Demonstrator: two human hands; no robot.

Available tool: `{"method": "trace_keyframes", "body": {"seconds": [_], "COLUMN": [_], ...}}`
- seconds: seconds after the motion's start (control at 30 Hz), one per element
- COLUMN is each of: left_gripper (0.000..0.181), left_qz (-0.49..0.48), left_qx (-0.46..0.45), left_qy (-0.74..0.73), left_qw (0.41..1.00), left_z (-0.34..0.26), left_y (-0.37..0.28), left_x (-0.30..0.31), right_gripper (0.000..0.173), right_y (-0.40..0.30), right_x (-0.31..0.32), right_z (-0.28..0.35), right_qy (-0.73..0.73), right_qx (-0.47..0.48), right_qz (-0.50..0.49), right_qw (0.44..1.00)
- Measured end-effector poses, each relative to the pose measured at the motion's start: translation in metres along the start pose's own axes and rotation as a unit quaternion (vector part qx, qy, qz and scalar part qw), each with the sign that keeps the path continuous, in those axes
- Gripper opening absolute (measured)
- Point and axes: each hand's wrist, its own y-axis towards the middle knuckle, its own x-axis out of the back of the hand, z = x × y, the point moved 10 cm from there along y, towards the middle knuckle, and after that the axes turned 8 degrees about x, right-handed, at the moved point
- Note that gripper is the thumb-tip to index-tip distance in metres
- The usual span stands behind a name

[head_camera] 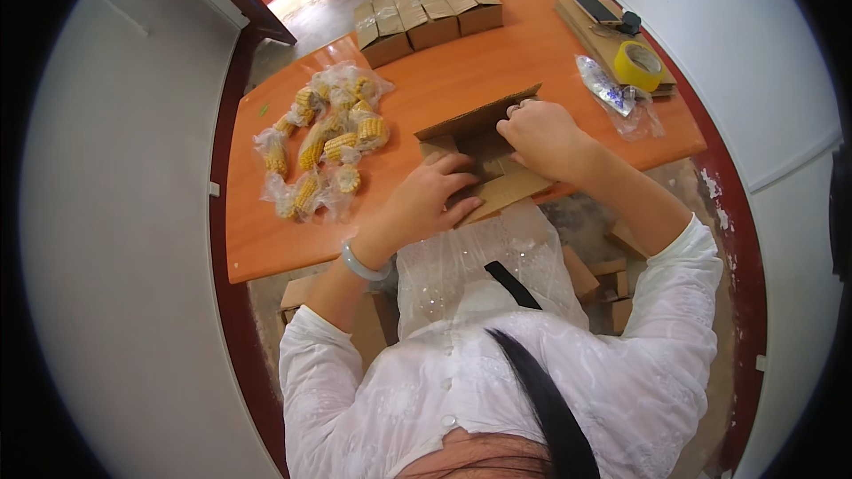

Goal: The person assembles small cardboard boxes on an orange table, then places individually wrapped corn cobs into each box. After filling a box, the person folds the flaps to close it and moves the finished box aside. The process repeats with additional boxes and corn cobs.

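Note:
An opened cardboard box lies at the near edge of the orange table, with its long far flap standing up and its near flap folded outward. My left hand holds the box's left end, thumb on the near flap and fingers reaching inward. At the right end, my right hand grips the box with its fingers curled near the far flap. Part of the box's inside is hidden by my hands. To the left lie several corn cob pieces wrapped in clear plastic bags.
Several taped cardboard boxes stand in a row at the table's far edge. Right of my hands are yellow tape, a silvery plastic packet, flattened cardboard and a phone. More cardboard boxes are on the floor.

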Motion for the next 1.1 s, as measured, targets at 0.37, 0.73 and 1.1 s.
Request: {"method": "trace_keyframes", "body": {"seconds": [0.37,0.73,1.1], "left_gripper": [0.052,0.108,0.124], "left_qz": [-0.053,-0.126,-0.121], "left_qx": [-0.029,0.183,0.131], "left_qy": [0.276,0.074,0.226], "left_qw": [0.959,0.972,0.958], "left_z": [-0.005,0.075,0.066], "left_y": [-0.008,-0.025,0.002], "left_x": [0.001,0.016,0.029], "right_gripper": [0.131,0.146,0.125], "right_y": [-0.007,-0.012,-0.007], "right_x": [-0.024,-0.024,-0.041], "right_z": [-0.048,-0.045,-0.058], "right_qy": [0.059,0.186,0.264], "right_qx": [0.007,-0.040,-0.063], "right_qz": [0.025,-0.010,0.040], "right_qw": [0.998,0.982,0.962]}}
